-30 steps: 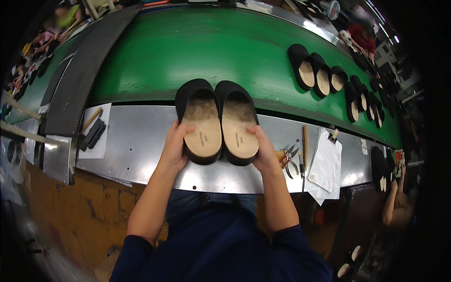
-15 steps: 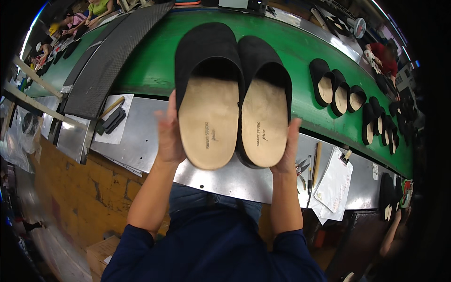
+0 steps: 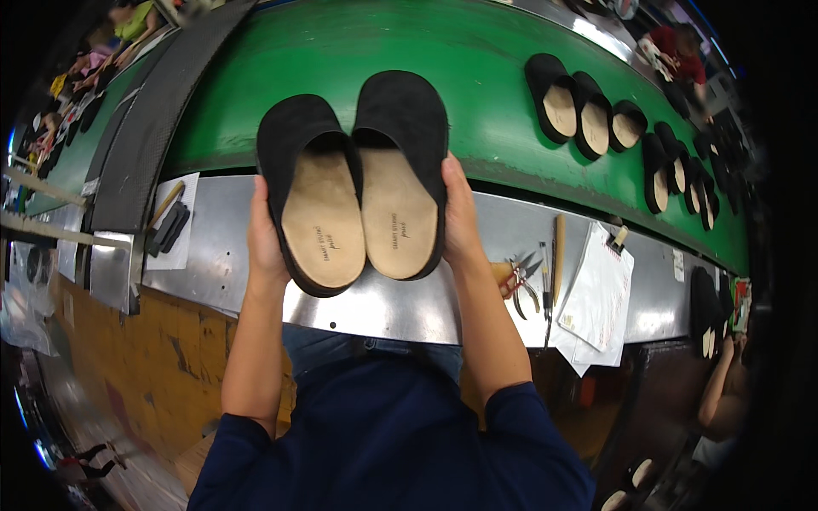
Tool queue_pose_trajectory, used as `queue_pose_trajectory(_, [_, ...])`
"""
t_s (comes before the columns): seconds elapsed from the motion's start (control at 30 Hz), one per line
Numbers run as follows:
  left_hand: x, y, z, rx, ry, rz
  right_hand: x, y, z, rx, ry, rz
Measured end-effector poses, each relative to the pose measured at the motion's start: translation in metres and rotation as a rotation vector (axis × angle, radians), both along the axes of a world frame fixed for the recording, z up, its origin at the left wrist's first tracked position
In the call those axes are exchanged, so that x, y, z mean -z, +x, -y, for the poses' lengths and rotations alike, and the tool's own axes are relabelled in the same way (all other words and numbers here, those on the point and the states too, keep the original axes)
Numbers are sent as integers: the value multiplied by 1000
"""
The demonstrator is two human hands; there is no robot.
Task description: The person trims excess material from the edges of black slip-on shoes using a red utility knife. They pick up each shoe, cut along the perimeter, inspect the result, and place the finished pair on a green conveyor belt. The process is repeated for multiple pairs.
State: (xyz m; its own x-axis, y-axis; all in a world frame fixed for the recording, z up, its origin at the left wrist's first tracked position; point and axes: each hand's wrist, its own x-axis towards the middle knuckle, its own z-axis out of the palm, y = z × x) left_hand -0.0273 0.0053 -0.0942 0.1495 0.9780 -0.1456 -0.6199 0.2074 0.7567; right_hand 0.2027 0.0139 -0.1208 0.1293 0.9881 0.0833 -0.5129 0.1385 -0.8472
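Observation:
A pair of black clogs with beige footbeds is held up side by side above the metal bench, toes pointing away from me. My left hand (image 3: pixel 267 230) grips the outer side of the left clog (image 3: pixel 322 226). On the other side, my right hand (image 3: pixel 460 209) is closed round the outer edge of the right clog (image 3: pixel 400 204). The inner sides of the two clogs touch. Most of my fingers are hidden beneath the soles; the thumbs show along the sides.
Beyond the metal bench (image 3: pixel 375 311) runs a green conveyor belt (image 3: pixel 477 94), with several black clogs (image 3: pixel 594 123) on its right part. Nippers (image 3: pixel 521 285), pens and clipped papers (image 3: pixel 596 289) lie at right. A dark brush-like block (image 3: pixel 169 228) lies at left. Other people work nearby.
The clogs have moved left and away from my head, looking smaller now. The right clog has shifted forward of the left one. Both hands still hold the pair.

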Motion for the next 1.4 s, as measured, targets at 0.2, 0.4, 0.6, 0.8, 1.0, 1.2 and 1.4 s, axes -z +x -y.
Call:
queue_pose_trajectory(0.2, [-3, 9, -14, -145, 112, -216, 18, 17, -1, -209, -181, -333])
queue_pose_trajectory(0.4, [-29, 5, 0, -55, 74, 42, 25, 20, 12, -388, -97, -576])
queue_pose_trajectory(0.6, [19, -11, 6, 319, 47, 784, 57, 7, 15, -518, -153, -822])
queue_pose_trajectory(0.8, [40, 6, 0, 427, 1, 830, 81, 2, 13, -611, -115, -805])
queue_pose_trajectory(1.0, [39, 8, 0, 442, 12, 758, 68, 9, 6, -574, -142, -696])
queue_pose_trajectory(1.2, [27, -6, 4, 362, 70, 528, 45, 20, 14, -484, -150, -457])
queue_pose_trajectory(1.4, [10, -22, 5, 242, 176, 215, 22, 33, 24, -344, -130, -129])
